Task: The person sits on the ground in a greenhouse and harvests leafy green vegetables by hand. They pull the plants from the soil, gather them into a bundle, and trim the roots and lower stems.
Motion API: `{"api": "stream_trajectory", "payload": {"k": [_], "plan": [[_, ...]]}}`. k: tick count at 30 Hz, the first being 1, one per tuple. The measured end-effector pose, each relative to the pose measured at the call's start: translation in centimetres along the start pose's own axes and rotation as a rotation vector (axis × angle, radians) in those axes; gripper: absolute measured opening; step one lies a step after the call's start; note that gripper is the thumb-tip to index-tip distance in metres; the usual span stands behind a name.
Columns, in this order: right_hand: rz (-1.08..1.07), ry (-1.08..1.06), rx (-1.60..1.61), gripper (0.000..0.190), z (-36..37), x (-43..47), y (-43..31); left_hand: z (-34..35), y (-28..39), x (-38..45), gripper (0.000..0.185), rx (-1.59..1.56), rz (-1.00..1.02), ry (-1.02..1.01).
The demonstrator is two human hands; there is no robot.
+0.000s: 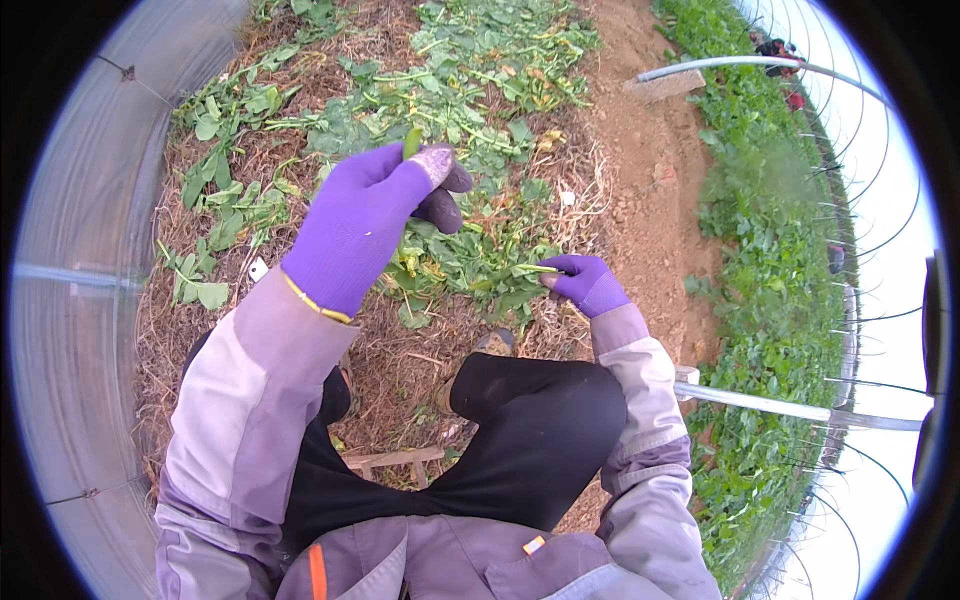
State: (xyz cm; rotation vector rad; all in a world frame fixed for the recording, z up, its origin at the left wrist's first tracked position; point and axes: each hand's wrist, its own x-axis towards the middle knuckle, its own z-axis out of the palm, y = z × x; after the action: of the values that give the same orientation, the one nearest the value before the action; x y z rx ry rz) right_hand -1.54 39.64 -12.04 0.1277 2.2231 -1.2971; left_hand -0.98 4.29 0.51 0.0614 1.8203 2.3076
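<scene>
My left hand (367,210), in a purple knit glove with soiled fingertips, is raised over the plants with a short green stem piece (412,142) between thumb and fingers. Lower and to the right, my right hand (581,283), gloved alike, pinches a thin pale-green stem (536,268) close to the ground; its far end reaches into the leaves. Beneath both hands lie cut or flattened leafy green plants (450,259), some yellowed, over dry straw-like stalks (390,352).
A wooden piece (397,457) shows between my legs. Metal hoop poles (757,405) stand right, past a bare soil strip (652,195) and a dense green row (780,300). Plastic sheeting (82,225) borders the left. Blurred shapes, possibly people, are at the far upper right.
</scene>
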Motion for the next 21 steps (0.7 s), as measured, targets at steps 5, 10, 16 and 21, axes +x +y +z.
{"api": "stream_trajectory", "payload": {"k": [5, 10, 16, 21], "plan": [[-0.033, 0.100, -0.072, 0.037, -1.7, -3.1, -5.7, 0.1, -0.8, 0.4, 0.036, -0.011, -0.109, -0.055], [-0.190, 0.232, 0.011, 0.039, -0.9, -5.4, -10.6, 1.1, -2.0, 0.1, 0.040, -0.198, -0.350, -0.154], [-0.355, 0.306, 0.205, 0.034, 3.4, -6.7, -13.7, 1.1, -3.5, -0.4, 0.040, -0.256, -0.515, -0.082], [-0.651, 0.252, -0.112, 0.030, 5.6, -6.8, -15.0, -0.6, -4.2, -0.1, 0.038, -0.294, -0.474, 0.090]]}}
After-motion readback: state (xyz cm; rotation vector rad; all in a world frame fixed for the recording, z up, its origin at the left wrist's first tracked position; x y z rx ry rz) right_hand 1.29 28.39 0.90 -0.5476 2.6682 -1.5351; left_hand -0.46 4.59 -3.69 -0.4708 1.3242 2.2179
